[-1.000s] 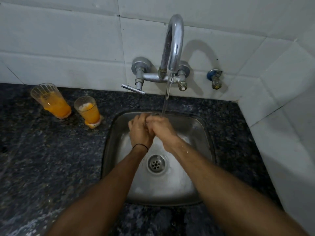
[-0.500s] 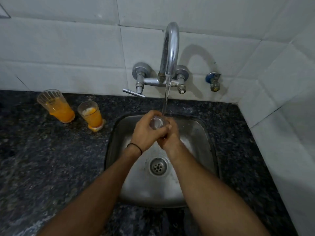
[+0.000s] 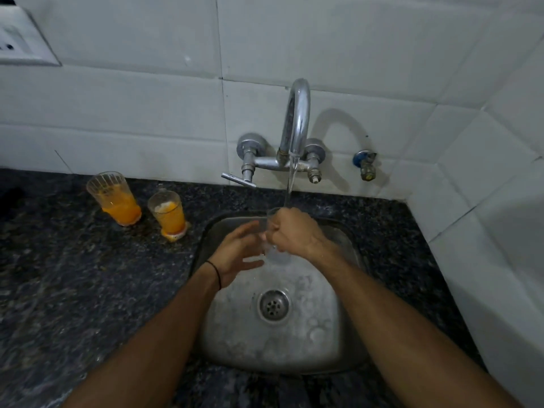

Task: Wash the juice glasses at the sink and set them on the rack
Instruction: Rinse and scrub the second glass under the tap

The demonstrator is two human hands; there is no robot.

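Over the sink (image 3: pixel 323 343), the right hand (image 3: pixel 297 234) grips a clear glass (image 3: pixel 275 254) under the tap (image 3: pixel 295 125) stream; the left hand (image 3: pixel 238 251) beside it has fingers spread. Left of the sink stand two juice glasses (image 3: pixel 169 213). No writing is legible.

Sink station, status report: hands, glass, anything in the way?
Right hand grips clear glass under running tap. Left hand open beside it. Two juice glasses unwashed on counter. Nothing in the way.

Both forearms bare, no sleeves in view. Thin black band (image 3: pixel 217 273) around left wrist. Left hand (image 3: pixel 235 251) and right hand (image 3: pixel 294 234) ungloved.
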